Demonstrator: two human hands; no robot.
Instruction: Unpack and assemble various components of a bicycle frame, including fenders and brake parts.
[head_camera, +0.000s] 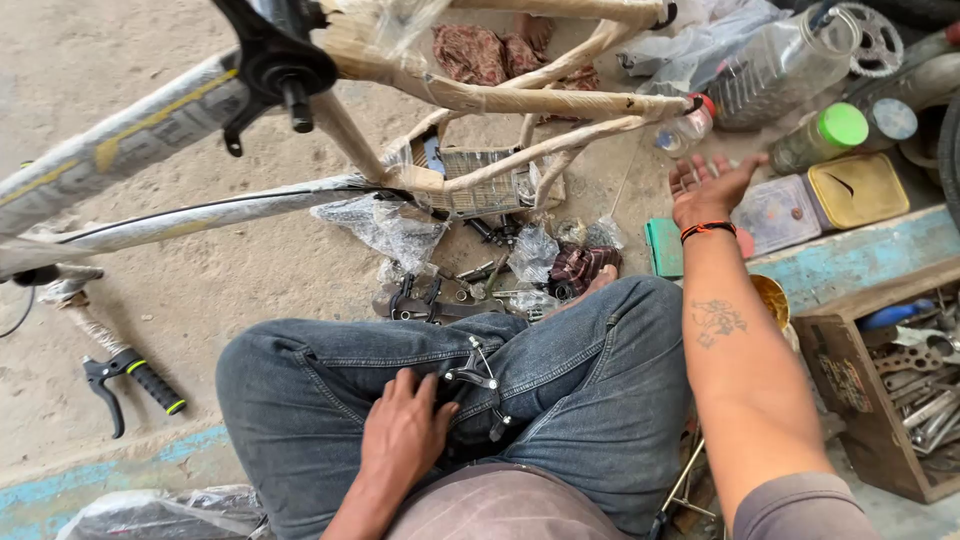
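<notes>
Left hand, at lower centre, rested on the lap pinching a metal brake caliper. Right hand, upper right, was spread and empty near a clear plastic box.

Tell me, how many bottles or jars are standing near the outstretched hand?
3, as far as I can see: a large clear plastic bottle, a small clear bottle with a red cap just beyond the right hand, and a green-lidded jar. Clutter may hide more.

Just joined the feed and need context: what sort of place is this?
Probably a small bicycle repair workshop, worked on the floor: a wrapped bicycle frame, a wooden box of metal parts, and a brake caliper by the left hand.
</notes>
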